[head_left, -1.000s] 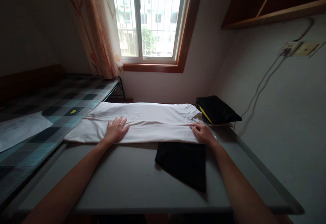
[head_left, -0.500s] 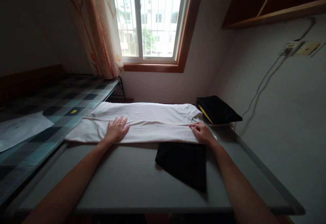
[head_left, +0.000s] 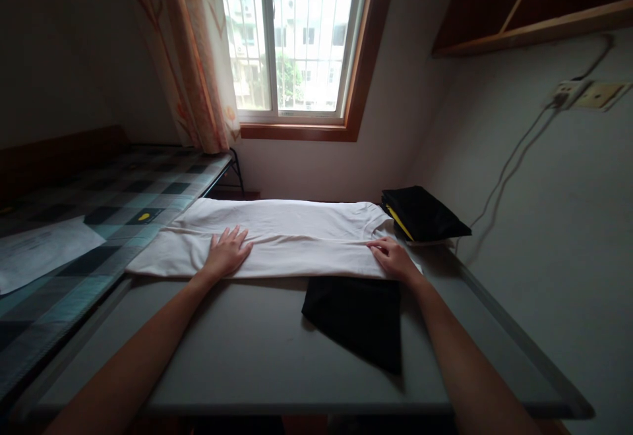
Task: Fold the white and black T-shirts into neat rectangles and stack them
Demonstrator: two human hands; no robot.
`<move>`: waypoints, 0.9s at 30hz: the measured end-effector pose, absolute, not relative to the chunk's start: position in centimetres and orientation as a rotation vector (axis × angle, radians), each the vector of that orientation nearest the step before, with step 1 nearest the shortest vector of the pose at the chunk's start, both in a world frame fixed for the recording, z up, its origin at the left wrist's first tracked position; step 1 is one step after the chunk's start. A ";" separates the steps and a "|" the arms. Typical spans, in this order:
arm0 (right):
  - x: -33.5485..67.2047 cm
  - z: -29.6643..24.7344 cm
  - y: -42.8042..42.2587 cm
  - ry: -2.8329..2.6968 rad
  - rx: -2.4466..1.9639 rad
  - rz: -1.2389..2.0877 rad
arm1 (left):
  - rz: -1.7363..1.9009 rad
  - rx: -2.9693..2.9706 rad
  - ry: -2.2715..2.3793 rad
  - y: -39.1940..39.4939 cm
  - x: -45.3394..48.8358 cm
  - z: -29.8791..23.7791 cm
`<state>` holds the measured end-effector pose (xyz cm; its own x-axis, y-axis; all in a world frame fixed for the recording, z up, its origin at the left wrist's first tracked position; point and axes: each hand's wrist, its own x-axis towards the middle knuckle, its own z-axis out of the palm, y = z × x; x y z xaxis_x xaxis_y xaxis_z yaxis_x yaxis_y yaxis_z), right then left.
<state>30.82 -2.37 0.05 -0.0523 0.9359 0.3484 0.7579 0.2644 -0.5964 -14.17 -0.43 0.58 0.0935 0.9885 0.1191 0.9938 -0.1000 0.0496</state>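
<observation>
A white garment (head_left: 297, 234), folded lengthwise into a long strip, lies across the far half of the grey table (head_left: 247, 349). My left hand (head_left: 225, 252) rests flat on its left part, fingers spread. My right hand (head_left: 394, 257) lies on the garment's right end near the collar, fingers laid down on the cloth. A black cloth (head_left: 359, 313) pokes out from under the white garment's near edge, between my two forearms.
A folded black item with a yellow stripe (head_left: 420, 214) sits at the table's far right corner. A bed with a checked cover (head_left: 99, 217) and a white sheet (head_left: 39, 250) adjoins the table on the left. A window and curtain (head_left: 198, 53) stand behind. Cables hang from a wall socket (head_left: 568, 92).
</observation>
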 end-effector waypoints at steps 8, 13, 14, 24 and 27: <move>30.9 -0.1 -2.2 -1.859 -1.542 0.308 | -0.184 -2.285 -2.068 -0.3 -14.3 0.4; 30.9 -0.1 -2.3 -1.856 -1.541 0.304 | -0.187 -2.286 -2.076 -0.4 -14.2 0.4; 30.9 -0.1 -2.3 -1.855 -1.539 0.302 | -0.191 -2.286 -2.076 -0.4 -14.3 0.3; 30.4 0.9 -3.0 -1.945 -1.407 0.437 | -0.708 -2.728 -1.474 -1.2 -13.0 1.4; 28.9 1.9 -3.8 -2.035 -1.306 0.532 | -0.659 -2.980 -1.207 -2.3 -11.8 2.2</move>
<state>28.93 -3.84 1.91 -0.2891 0.9074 0.3049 0.6418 0.4201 -0.6416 -11.76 -2.33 2.23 0.6504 0.6928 0.3114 0.6365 -0.7208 0.2742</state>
